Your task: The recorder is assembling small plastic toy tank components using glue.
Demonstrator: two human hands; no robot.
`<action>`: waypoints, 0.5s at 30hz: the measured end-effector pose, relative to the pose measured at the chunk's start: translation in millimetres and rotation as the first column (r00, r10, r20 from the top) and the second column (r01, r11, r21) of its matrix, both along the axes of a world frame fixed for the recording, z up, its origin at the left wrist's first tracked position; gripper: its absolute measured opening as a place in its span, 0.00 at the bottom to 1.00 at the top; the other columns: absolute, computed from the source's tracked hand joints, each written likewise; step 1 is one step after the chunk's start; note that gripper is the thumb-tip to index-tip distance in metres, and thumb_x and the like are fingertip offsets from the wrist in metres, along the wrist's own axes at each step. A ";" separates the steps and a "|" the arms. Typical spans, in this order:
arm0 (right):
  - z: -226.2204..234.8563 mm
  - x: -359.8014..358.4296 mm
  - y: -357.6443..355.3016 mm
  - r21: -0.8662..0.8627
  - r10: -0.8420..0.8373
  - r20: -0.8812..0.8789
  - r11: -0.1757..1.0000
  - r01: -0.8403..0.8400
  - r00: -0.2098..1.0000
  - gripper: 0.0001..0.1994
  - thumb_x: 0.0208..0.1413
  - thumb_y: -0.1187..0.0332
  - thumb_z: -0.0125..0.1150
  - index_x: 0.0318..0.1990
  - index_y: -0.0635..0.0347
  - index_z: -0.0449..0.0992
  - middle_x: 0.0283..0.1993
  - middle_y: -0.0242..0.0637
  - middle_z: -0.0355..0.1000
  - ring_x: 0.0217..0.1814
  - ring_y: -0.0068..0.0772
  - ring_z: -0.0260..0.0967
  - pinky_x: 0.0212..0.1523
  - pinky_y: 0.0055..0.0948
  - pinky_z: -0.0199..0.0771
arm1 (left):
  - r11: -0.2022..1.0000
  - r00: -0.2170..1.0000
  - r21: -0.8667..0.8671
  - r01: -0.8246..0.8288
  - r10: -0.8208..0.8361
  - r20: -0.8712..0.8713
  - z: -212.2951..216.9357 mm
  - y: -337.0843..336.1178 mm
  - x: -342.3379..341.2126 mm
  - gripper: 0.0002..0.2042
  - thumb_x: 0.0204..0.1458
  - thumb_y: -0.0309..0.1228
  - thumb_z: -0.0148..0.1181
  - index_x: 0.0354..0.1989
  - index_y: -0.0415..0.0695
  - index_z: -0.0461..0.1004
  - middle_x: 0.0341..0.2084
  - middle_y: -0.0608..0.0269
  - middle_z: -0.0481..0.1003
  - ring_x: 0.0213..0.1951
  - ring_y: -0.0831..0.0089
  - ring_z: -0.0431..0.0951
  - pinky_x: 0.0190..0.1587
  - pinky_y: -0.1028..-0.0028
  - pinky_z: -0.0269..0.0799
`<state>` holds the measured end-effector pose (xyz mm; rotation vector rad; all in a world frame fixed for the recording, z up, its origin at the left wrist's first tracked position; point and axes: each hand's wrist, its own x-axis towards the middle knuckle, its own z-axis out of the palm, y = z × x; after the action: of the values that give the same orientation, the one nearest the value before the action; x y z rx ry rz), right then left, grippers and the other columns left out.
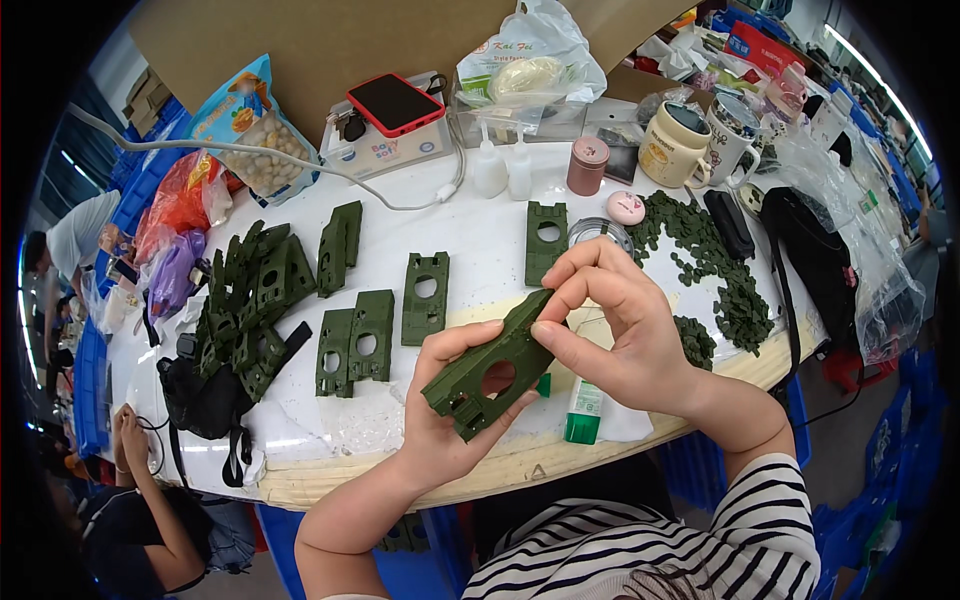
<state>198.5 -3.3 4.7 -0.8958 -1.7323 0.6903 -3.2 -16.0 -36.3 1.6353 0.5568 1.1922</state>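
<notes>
A dark green plastic model tank hull (478, 372), with a round hole through its top, is held tilted over the table's front edge. My left hand (447, 432) is closed around its near end, thumb along the upper side. At the far end, the thumb and fingers of my right hand (628, 335) pinch the hull; a small piece between the fingertips, if any, is hidden. Similar hulls lie on the table: one (426, 298) beyond my left hand, a pair (371, 335) farther left, and one (546, 243) behind the held hull. Below my right hand lies a white glue bottle with a green cap (582, 427).
Several hulls (265, 275) are heaped at left beside a black bag (200, 400). Small green parts (700, 240) cover the right side. Squeeze bottles (490, 170), a red-cased phone (395, 104) and mugs (675, 142) stand behind. Another person's hands (130, 440) are at lower left.
</notes>
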 end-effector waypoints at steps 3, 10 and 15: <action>-0.5 -0.5 0.2 0.027 -0.018 0.027 0.999 0.018 0.999 0.06 0.46 0.72 0.66 0.28 0.63 0.76 0.39 0.39 0.66 0.43 0.31 0.66 0.45 0.27 0.65 | 1.000 1.000 0.005 0.000 0.000 -0.007 0.5 0.0 -0.2 0.29 0.47 0.14 0.63 0.58 0.39 0.58 0.48 0.58 0.66 0.48 0.73 0.75 0.49 0.76 0.76; 0.2 0.3 0.5 0.078 -0.035 0.067 0.997 0.030 0.997 0.06 0.46 0.73 0.65 0.28 0.62 0.73 0.40 0.40 0.65 0.44 0.34 0.65 0.46 0.29 0.65 | 1.000 1.000 0.012 0.015 -0.016 0.016 -1.1 0.1 1.3 0.29 0.47 0.13 0.62 0.58 0.39 0.58 0.48 0.58 0.66 0.49 0.72 0.74 0.49 0.76 0.76; 0.1 -1.0 0.9 0.084 -0.026 0.065 0.996 0.020 0.998 0.06 0.47 0.73 0.65 0.28 0.62 0.73 0.40 0.41 0.65 0.44 0.34 0.65 0.46 0.29 0.65 | 0.999 0.999 0.025 0.043 -0.043 0.022 -0.4 1.1 0.1 0.29 0.48 0.13 0.61 0.58 0.39 0.56 0.49 0.56 0.66 0.49 0.70 0.75 0.48 0.75 0.76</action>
<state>197.6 -2.3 4.7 -0.8885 -1.7936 0.5750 -3.1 -14.9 -36.7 1.6440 0.4922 1.1888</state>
